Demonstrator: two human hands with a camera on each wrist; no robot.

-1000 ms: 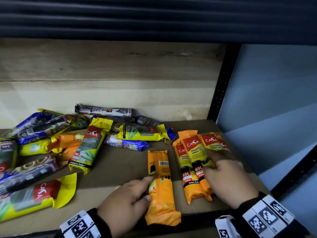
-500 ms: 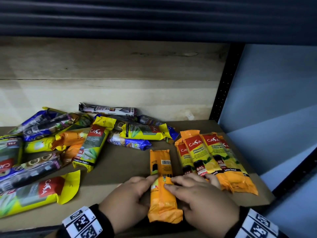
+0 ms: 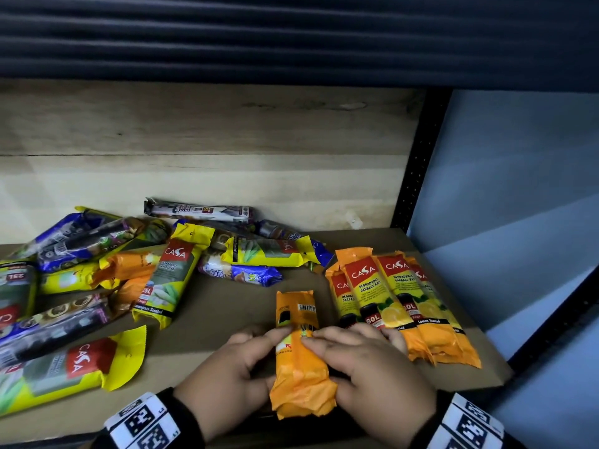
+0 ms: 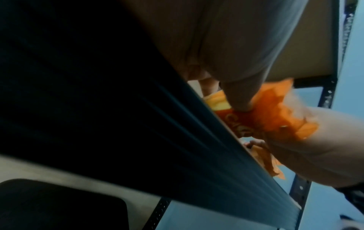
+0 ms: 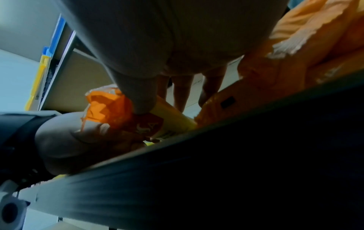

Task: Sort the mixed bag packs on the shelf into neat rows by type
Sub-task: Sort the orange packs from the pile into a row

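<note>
An orange bag pack [image 3: 299,358] lies back side up near the shelf's front edge, barcode toward the wall. My left hand [image 3: 233,374] grips its left side and my right hand [image 3: 366,367] grips its right side, fingers over the top and thumbs at its near end. In the left wrist view the thumb presses the orange pack [image 4: 262,118]; in the right wrist view the thumb presses the same pack [image 5: 138,119]. To its right lies a row of orange CASA packs [image 3: 398,303], face up, overlapping side by side. A mixed heap of yellow, blue and dark packs [image 3: 97,270] fills the left.
A yellow CASA pack [image 3: 64,367] lies at the front left. The black upright post [image 3: 418,176] marks the shelf's right end, and a wooden back board [image 3: 207,176] closes the rear. Bare shelf board [image 3: 227,306] shows between the heap and the orange row.
My right hand left the orange row and came onto the loose orange pack, which both hands now hold; the pack has barely shifted.
</note>
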